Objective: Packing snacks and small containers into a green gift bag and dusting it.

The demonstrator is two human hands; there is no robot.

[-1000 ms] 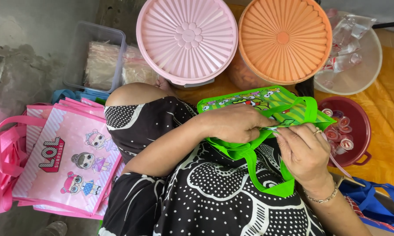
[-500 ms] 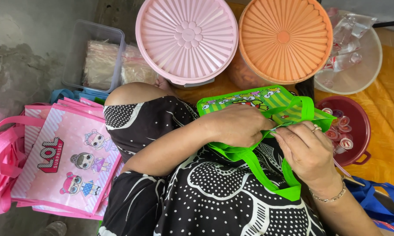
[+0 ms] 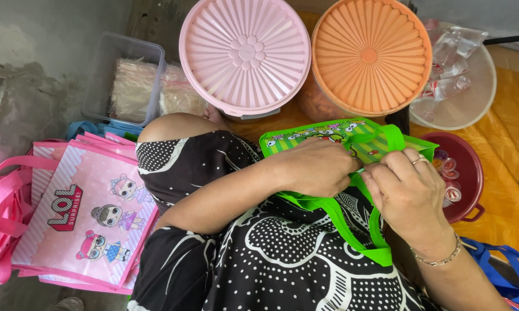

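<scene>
Pink lid (image 3: 245,55) and orange lid (image 3: 370,55) are covering two round tubs beyond the person's lap. Pink bags (image 3: 89,216) are lying stacked at the left. Both hands are closing on a green bag (image 3: 328,135) on the lap: left hand (image 3: 317,167) gripping its top, right hand (image 3: 406,193) pinching the handle.

Soft, even daylight fills the scene, brightest at the far right, where the clear plastic packets (image 3: 452,55) glint. The concrete floor (image 3: 17,75) on the left is duller and greyer. Shadows are faint and soft-edged. Focus is sharp throughout; straight lines bow slightly toward the edges, and colours look vivid.
</scene>
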